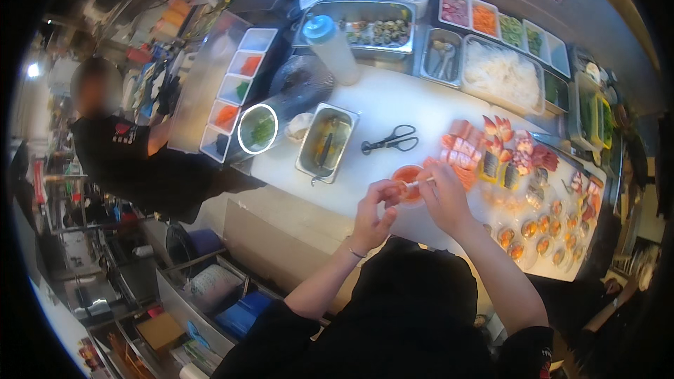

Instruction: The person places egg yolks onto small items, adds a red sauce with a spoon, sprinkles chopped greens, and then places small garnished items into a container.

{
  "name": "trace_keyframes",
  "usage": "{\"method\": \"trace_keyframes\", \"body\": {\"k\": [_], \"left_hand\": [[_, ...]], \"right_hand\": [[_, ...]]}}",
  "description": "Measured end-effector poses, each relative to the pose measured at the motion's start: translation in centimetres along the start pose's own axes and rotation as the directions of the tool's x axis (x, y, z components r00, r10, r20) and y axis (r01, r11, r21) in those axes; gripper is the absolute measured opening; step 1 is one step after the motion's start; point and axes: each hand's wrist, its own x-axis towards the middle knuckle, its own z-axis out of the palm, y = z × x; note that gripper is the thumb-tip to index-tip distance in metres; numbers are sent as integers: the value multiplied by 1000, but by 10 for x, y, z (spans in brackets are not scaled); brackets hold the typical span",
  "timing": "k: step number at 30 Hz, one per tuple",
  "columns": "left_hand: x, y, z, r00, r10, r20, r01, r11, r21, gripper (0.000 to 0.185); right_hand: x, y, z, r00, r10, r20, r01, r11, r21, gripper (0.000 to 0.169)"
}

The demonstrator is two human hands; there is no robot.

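My right hand (445, 197) grips a slim white utensil (421, 182), its tip pointing left over a round tub of orange-red food (406, 172), possibly roe. At the tub's near left side is my left hand (375, 216), fingers curled by the utensil's tip. A small pale rim shows at those fingertips; whether they hold a cup is unclear. Black-handled scissors (389, 140) lie on the white cutting board (389, 95) beyond. Right of my hands are salmon pieces (463, 142), silver-skinned fish slices (489, 166) and several small clear cups with orange filling (543, 245).
A steel pan of liquid (327, 142) holds a dark-handled tool. Behind stand a squeeze bottle (331, 47), a tray of quail eggs (392, 31) and a tub of white shreds (500, 73). A knife (547, 142) lies at right. A co-worker (131, 152) stands left.
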Motion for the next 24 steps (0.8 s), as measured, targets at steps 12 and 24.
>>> {"method": "trace_keyframes", "body": {"k": [12, 24], "left_hand": [[6, 73, 28, 970, 121, -211, -79, 977, 198, 40], [-51, 80, 414, 770, 298, 564, -494, 838, 231, 20]], "right_hand": [[-96, 36, -134, 874, 480, -70, -167, 434, 885, 5], [-398, 174, -323, 354, 622, -699, -114, 770, 627, 7]]}}
